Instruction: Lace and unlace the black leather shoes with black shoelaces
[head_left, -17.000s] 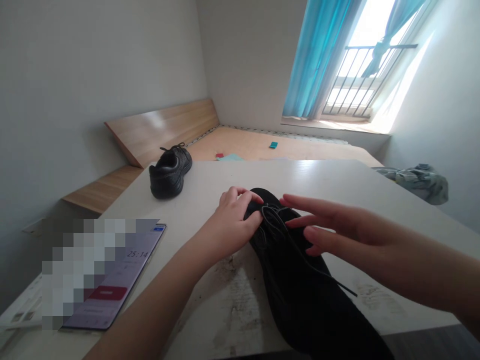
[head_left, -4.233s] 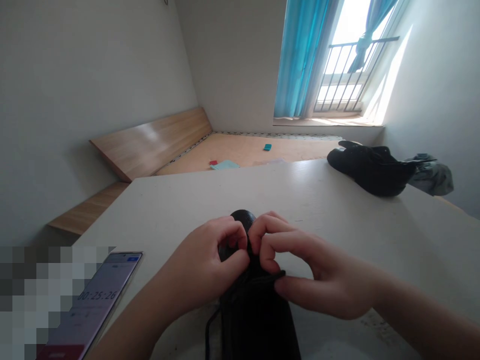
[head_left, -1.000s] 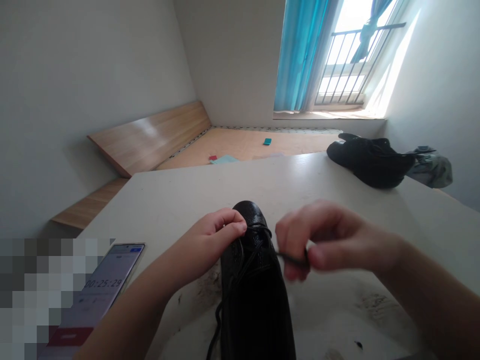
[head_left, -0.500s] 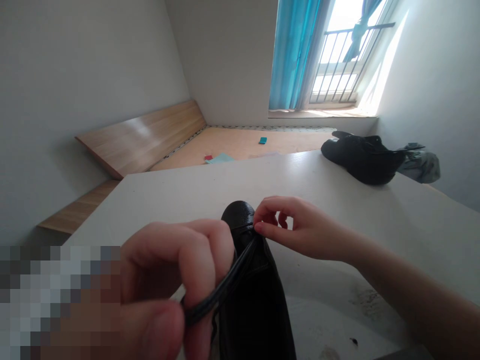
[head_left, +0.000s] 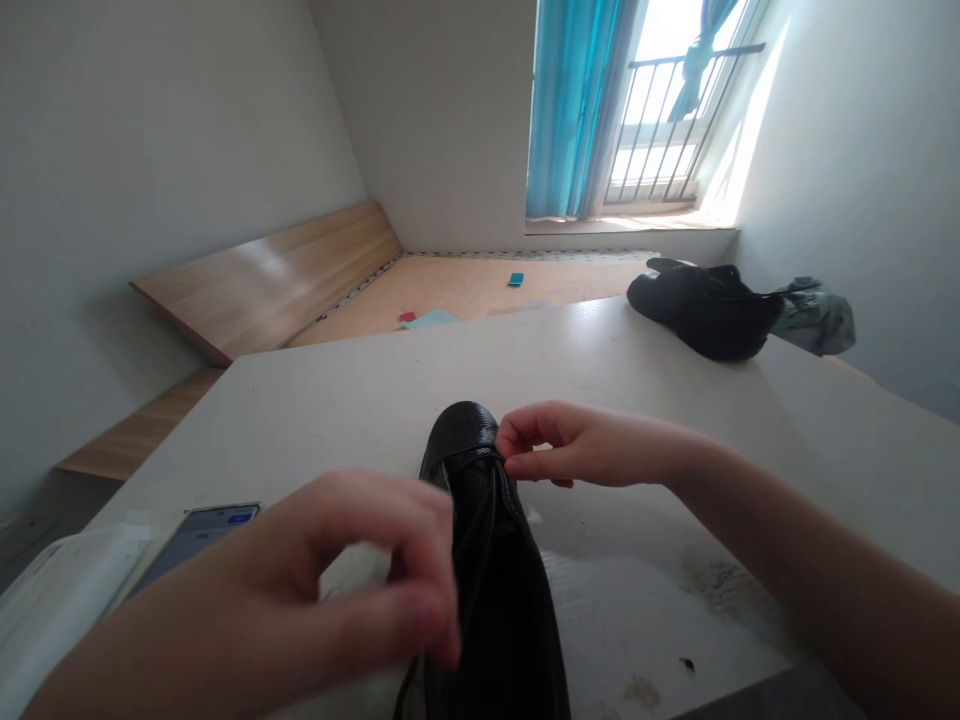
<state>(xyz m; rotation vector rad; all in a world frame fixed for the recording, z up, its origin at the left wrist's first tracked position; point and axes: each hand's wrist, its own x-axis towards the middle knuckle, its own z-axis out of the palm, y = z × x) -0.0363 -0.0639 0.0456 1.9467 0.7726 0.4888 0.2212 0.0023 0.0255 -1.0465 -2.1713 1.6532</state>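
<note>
A black leather shoe point(head_left: 466, 428) stands on the white table, its toe pointing away from me and its dark opening facing me. My right hand point(head_left: 551, 445) pinches the right edge of the shoe beside the lacing, thumb and forefinger together. A thin black shoelace point(head_left: 491, 510) runs from there down over the tongue towards my left hand point(head_left: 360, 570). That hand, slightly blurred, is over the shoe's left side with its thumb and fingers closed near the lace. The fingers hide part of the lace, and a loose length hangs below them.
A second black shoe point(head_left: 705, 308) lies at the table's far right, by a clear plastic bag point(head_left: 817, 315). A phone point(head_left: 195, 540) rests at the left near a white object point(head_left: 75, 580). Beyond the white table point(head_left: 322, 400) is a bed point(head_left: 457, 280) with a wooden headboard point(head_left: 277, 280).
My left hand has drawn back from close to the camera and lowered towards the shoe; the lace now hangs slacker. The phone has come into view. My right hand stays at the shoe's edge.
</note>
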